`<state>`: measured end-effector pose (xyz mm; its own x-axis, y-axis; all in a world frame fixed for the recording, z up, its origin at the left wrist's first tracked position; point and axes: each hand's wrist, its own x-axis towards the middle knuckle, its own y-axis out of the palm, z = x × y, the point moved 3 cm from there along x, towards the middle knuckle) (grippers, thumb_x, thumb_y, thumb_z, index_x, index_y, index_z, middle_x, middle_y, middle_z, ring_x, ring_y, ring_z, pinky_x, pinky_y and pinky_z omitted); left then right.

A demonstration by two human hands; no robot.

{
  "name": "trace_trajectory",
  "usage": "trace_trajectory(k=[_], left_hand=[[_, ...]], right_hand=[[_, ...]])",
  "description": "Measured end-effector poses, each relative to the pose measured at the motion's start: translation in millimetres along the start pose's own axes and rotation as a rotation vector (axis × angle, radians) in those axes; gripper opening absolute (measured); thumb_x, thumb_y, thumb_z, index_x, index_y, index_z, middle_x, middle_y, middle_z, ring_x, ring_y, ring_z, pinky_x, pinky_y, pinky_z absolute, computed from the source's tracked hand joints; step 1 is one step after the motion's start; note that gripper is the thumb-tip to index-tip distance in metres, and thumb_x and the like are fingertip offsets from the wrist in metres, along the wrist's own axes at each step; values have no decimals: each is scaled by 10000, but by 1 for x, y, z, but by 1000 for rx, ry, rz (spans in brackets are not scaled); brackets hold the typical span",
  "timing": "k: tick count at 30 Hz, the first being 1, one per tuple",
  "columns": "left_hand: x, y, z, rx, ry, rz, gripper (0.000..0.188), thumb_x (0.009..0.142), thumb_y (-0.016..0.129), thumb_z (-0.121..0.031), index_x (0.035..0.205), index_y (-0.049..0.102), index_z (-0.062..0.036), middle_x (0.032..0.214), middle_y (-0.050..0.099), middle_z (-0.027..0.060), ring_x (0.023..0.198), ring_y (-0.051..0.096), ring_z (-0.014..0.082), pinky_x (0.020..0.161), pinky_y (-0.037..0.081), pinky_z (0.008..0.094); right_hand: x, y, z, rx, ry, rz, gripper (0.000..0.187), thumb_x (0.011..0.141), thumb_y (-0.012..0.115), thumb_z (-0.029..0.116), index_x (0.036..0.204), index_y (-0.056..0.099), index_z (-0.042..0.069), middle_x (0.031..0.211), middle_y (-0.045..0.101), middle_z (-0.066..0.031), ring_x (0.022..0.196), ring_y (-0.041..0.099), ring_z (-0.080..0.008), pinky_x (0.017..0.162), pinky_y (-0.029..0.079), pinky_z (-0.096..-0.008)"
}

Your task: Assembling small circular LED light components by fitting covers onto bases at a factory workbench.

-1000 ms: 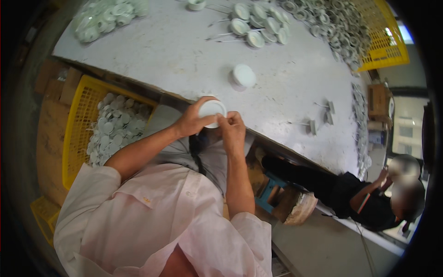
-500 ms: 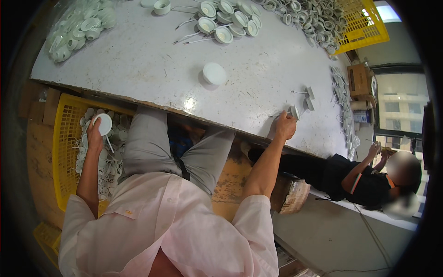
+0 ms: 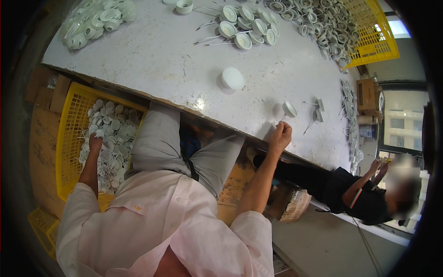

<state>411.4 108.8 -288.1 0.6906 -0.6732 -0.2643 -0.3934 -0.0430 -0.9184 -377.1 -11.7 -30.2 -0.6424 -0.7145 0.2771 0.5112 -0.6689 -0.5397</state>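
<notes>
My left hand (image 3: 95, 142) is down inside the yellow basket (image 3: 64, 143), which holds a heap of white round lamp pieces (image 3: 110, 150) with wires. A white disc lies at its fingertips; whether the fingers grip it is hidden. Over the table's front edge, my right hand (image 3: 280, 136) is closed in a pinch on the thin wire of a white cup-shaped lamp part (image 3: 290, 109). That part is tilted just beyond the fingers. To its right are two similar wired lamp parts (image 3: 319, 111). A white domed lamp piece (image 3: 232, 78) sits alone mid-table.
Several wired lamp cups (image 3: 244, 27) lie at the table's back. A clear bag of white parts (image 3: 99, 23) is far left. Grey-white rings (image 3: 327, 32) pile up beside another yellow basket (image 3: 374, 46). A person in dark clothing (image 3: 355, 194) works at the right, near a cardboard box (image 3: 290, 203).
My left hand has lowered the white round lamp piece into the basket's heap. My right hand has drawn back from the lamp cup's body to its wire. The view has shifted slightly.
</notes>
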Motion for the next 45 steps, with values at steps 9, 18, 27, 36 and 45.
trace_trajectory(k=[9, 18, 27, 36, 45], left_hand=[[-268, -103, -394, -1106, 710, 1130, 597, 796, 661, -10, 1314, 362, -1, 1327, 466, 173, 1118, 549, 215, 836, 495, 296], [-298, -109, -471, -942, 936, 802, 831, 677, 824, -163, 1338, 345, -11, 1251, 518, 117, 1157, 516, 214, 961, 442, 328], [-285, -110, -458, -976, 961, 599, 749, 677, 804, -115, 1303, 400, -40, 1222, 548, 106, 1152, 526, 203, 965, 436, 331], [-280, -113, -452, -1008, 966, 616, 757, 668, 802, -84, 1312, 405, -66, 1223, 550, 88, 1146, 526, 189, 963, 432, 324], [-277, -110, -450, -1003, 959, 673, 768, 665, 799, -71, 1321, 399, -61, 1205, 553, 78, 1135, 523, 175, 964, 423, 313]], right_hand=[[-106, 40, 103, 156, -168, 157, 92, 849, 598, 85, 869, 561, 3, 775, 570, -80, 699, 541, -167, 660, 450, -284], [-155, 57, 141, 335, -321, 502, 123, 857, 635, 106, 903, 589, 2, 800, 581, -103, 700, 561, -207, 677, 456, -304], [-59, 82, 118, 437, 151, 383, 265, 832, 654, 134, 1025, 564, -23, 771, 557, -42, 652, 548, -91, 514, 462, -213], [-14, 121, 107, 334, 264, 370, 343, 807, 704, 275, 898, 553, -19, 664, 538, -39, 507, 478, -89, 450, 407, -219], [-21, 115, 103, 593, 476, 345, 242, 868, 649, 233, 755, 492, 88, 623, 481, 11, 511, 450, -69, 438, 366, -194]])
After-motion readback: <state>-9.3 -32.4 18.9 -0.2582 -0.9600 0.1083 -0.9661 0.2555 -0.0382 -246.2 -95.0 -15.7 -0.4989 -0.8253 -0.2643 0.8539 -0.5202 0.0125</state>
